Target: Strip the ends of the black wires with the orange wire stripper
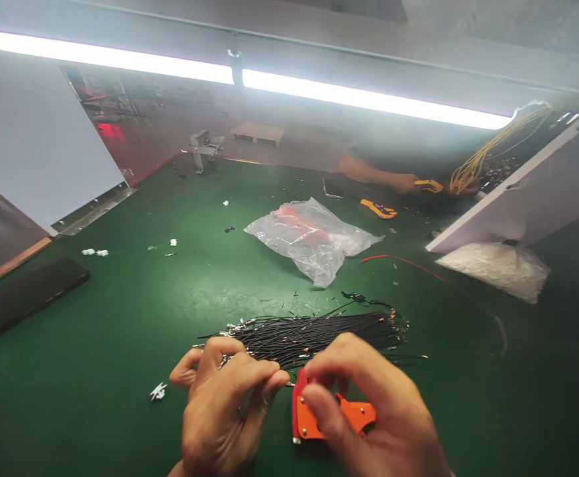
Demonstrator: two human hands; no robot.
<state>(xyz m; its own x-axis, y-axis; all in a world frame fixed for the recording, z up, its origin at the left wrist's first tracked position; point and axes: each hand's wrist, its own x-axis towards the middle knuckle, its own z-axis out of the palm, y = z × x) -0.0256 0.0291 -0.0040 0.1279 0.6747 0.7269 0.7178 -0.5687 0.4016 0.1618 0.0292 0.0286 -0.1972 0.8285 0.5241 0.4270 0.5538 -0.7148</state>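
My right hand (381, 401) curls at an orange wire stripper (309, 417), red edge (296, 407) leftward; I can't tell if it grips. My left hand (224, 401) pinches a silvery terminal (290, 384) beside it. Beyond, black wires (314, 334) run left to right, copper ends (393, 313) rightward.

Glaring tube lights (379, 99) haze the upper view; the green table (120, 311) dims rightward.

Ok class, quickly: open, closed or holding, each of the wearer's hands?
Left hand: closed, pinching a small silvery piece at the fingertips.
Right hand: curled over the orange tool; whether it grips cannot be told.
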